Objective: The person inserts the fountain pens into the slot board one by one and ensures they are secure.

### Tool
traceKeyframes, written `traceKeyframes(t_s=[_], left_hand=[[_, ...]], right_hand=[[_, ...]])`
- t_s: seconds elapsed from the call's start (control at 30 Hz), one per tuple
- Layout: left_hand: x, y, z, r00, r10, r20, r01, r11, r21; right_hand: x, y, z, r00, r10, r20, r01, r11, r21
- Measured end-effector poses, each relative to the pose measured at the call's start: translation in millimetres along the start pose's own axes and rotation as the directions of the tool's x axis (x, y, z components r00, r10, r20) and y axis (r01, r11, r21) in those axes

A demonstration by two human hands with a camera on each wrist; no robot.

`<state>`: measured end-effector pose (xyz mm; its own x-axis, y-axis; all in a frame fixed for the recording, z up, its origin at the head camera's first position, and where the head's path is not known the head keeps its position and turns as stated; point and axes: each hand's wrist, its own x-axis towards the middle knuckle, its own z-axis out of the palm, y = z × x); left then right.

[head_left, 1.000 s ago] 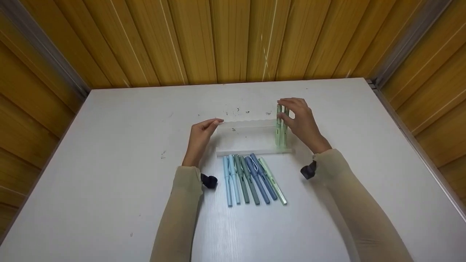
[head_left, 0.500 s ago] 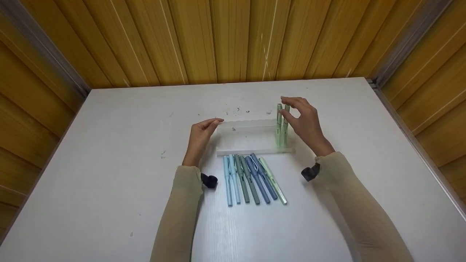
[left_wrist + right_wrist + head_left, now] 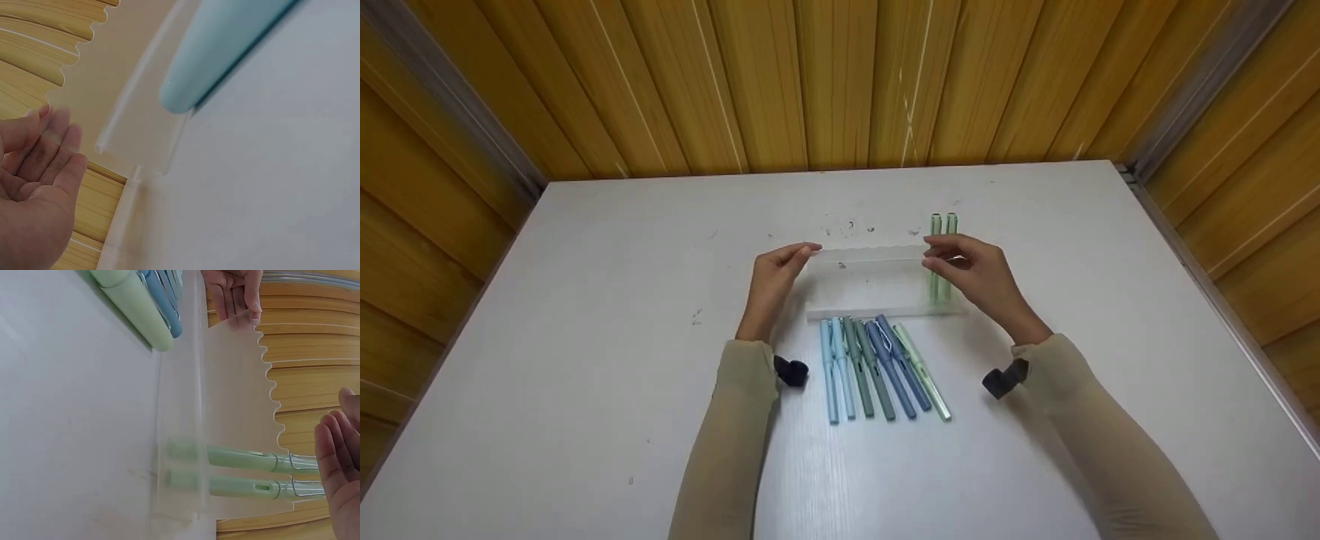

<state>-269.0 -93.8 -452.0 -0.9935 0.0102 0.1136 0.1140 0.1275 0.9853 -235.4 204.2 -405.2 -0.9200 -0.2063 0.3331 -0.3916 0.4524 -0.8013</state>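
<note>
The left hand (image 3: 774, 279) pinches a translucent, scallop-edged rack (image 3: 866, 283) on the worktop (image 3: 607, 360); the right hand (image 3: 981, 271), thumb and fingers parted, partly hides two smooth green pens (image 3: 244, 487) upright in it.

Between the fingers of the left hand (image 3: 774, 281), the stand (image 3: 866, 283) looks like frosted, translucent plastic, smooth and faintly glossy along its edges. Beside the fingers of the right hand (image 3: 986, 274), two upright pens (image 3: 242, 486) look like smooth plastic with a soft sheen, their clips (image 3: 293, 486) shiny, wire-like metal. On the near side of the fingers, the lying pens (image 3: 874, 367) have a smooth, satin plastic finish. Under the fingers, the table (image 3: 585, 315) is smooth and lightly glossy, with rough-looking scuffs. Beyond the fingertips, the wall panels (image 3: 840, 90) look like varnished wood; back from the fingers, the sleeves (image 3: 742, 409) are matt cloth.
</note>
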Motion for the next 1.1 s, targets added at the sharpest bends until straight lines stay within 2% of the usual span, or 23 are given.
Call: traceKeyframes(t_s=[0.1, 0.13, 0.23, 0.33, 0.37, 0.53, 0.7, 0.8, 0.93, 1.1], left_hand=[[0.4, -0.6, -0.4, 1.0, 0.005, 0.007, -0.005, 1.0, -0.009], [-1.4, 3.7, -0.5, 1.0, -0.002, 0.01, 0.002, 1.0, -0.008], [-0.6, 3.6, -0.9, 1.0, -0.015, 0.015, 0.015, 1.0, -0.005], [-0.7, 3.7, -0.6, 0.999, -0.03, 0.01, 0.03, 1.0, -0.007], [1.3, -0.6, -0.3, 1.0, -0.027, 0.007, 0.027, 1.0, -0.011], [0.7, -0.2, 0.3, 1.0, -0.02, -0.002, 0.02, 1.0, -0.005], [0.8, 0.0, 0.0, 1.0, -0.02, 0.0, 0.02, 1.0, 0.001], [0.7, -0.3, -0.1, 1.0, -0.017, 0.0, 0.017, 1.0, -0.001], [0.5, -0.3, -0.2, 1.0, -0.01, -0.001, 0.01, 1.0, -0.003], [0.6, 1.0, 0.5, 1.0, -0.023, -0.009, 0.023, 1.0, -0.003]], right_hand=[[-5.4, 0.9, 1.3, 0.997, 0.033, 0.073, -0.033, 0.999, -0.005], [-6.8, 1.3, 1.8, 0.994, 0.041, 0.102, -0.04, 0.999, -0.012], [-10.9, 3.9, 3.6, 0.981, 0.055, 0.188, -0.049, 0.998, -0.038], [-14.2, 5.6, 5.6, 0.956, 0.086, 0.28, -0.07, 0.995, -0.069], [-15.1, 6.5, 6.4, 0.946, 0.096, 0.309, -0.075, 0.994, -0.078], [-18.7, 8.4, 10.0, 0.89, 0.173, 0.422, -0.146, 0.985, -0.097], [-22.1, 9.9, 14.1, 0.842, 0.255, 0.475, -0.241, 0.966, -0.092], [-23.9, 10.1, 16.5, 0.821, 0.282, 0.496, -0.265, 0.958, -0.106], [-26.4, 9.5, 19.5, 0.811, 0.29, 0.508, -0.251, 0.957, -0.145], [-28.6, 8.9, 22.2, 0.813, 0.286, 0.508, -0.216, 0.957, -0.194]])
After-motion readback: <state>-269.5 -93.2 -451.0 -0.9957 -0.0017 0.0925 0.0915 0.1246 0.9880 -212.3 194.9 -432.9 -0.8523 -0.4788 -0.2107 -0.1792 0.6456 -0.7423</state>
